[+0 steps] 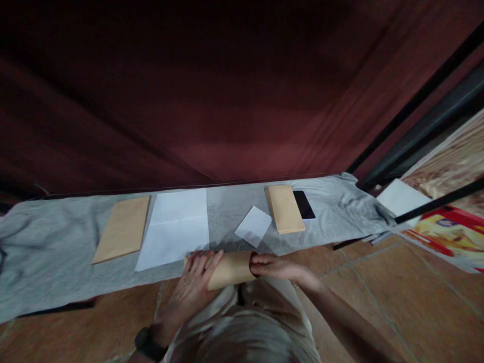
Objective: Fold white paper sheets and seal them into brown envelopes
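A brown paper envelope (231,270) lies across my lap at the table's front edge, its open end bulging toward the right. My left hand (198,275) is on its left part, fingers pressed over the paper and holding it. At the mouth of the envelope is my right hand (270,266), with its fingertips inside the opening and partly hidden; whether something is between them does not show. Just beyond the envelope, a small folded white paper (253,227) rests on the grey cloth.
Grey cloth (227,212) covers the narrow table. On it lie another brown envelope (123,229), white sheets (176,227), a stack of brown envelopes (286,209) and a dark phone (303,204) partly beneath the stack. A dark red curtain (227,101) hangs behind; a printed box (454,232) stands right.
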The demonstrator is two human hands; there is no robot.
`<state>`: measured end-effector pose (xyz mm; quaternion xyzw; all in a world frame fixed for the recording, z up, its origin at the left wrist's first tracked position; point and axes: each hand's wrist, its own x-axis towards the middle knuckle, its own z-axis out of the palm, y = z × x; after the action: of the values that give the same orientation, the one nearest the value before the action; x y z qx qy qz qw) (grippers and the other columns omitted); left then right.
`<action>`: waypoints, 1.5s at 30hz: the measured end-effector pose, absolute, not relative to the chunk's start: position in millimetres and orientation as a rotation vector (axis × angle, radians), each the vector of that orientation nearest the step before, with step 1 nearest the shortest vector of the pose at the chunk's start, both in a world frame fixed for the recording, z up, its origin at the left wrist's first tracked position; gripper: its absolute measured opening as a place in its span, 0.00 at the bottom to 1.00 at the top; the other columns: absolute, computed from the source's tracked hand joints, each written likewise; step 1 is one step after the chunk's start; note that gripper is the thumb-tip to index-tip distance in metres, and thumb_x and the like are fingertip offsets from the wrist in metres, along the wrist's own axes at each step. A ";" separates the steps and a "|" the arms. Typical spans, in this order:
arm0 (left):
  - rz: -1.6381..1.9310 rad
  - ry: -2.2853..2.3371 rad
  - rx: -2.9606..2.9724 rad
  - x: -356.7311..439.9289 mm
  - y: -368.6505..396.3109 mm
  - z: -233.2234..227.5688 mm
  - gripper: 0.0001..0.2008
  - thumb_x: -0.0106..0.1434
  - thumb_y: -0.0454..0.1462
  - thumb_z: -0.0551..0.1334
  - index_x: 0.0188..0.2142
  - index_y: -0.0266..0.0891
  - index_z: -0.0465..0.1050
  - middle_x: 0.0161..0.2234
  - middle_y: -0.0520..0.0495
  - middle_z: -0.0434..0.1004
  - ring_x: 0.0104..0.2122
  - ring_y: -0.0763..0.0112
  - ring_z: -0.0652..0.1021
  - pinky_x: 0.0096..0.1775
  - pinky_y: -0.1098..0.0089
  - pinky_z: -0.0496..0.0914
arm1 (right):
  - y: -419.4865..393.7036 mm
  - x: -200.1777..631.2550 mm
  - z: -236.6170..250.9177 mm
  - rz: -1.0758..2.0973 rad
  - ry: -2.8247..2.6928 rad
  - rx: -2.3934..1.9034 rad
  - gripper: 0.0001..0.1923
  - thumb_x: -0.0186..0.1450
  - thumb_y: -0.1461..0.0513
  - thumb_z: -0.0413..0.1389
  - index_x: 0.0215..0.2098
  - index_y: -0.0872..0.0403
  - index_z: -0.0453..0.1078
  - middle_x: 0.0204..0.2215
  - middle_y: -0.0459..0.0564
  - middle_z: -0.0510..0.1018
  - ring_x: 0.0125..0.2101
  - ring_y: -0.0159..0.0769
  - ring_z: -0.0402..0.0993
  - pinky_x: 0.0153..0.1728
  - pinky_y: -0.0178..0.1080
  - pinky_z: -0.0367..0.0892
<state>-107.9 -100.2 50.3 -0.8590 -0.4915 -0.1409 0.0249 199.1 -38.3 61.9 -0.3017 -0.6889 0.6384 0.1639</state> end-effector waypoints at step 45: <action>-0.532 -1.815 -2.295 -139.0 -91.4 35.2 0.44 0.64 0.43 0.61 0.73 0.34 0.43 0.56 0.31 0.71 0.57 0.45 0.71 0.60 0.47 0.63 | 63.1 227.4 58.1 0.946 -1.515 -1.430 0.10 0.61 0.54 0.59 0.31 0.50 0.66 0.27 0.44 0.74 0.31 0.37 0.72 0.33 0.35 0.67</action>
<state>-139.0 -91.4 35.2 -0.7691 -0.6080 -0.1781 0.0838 227.4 63.1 58.1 -0.5689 -0.6029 0.3762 0.4138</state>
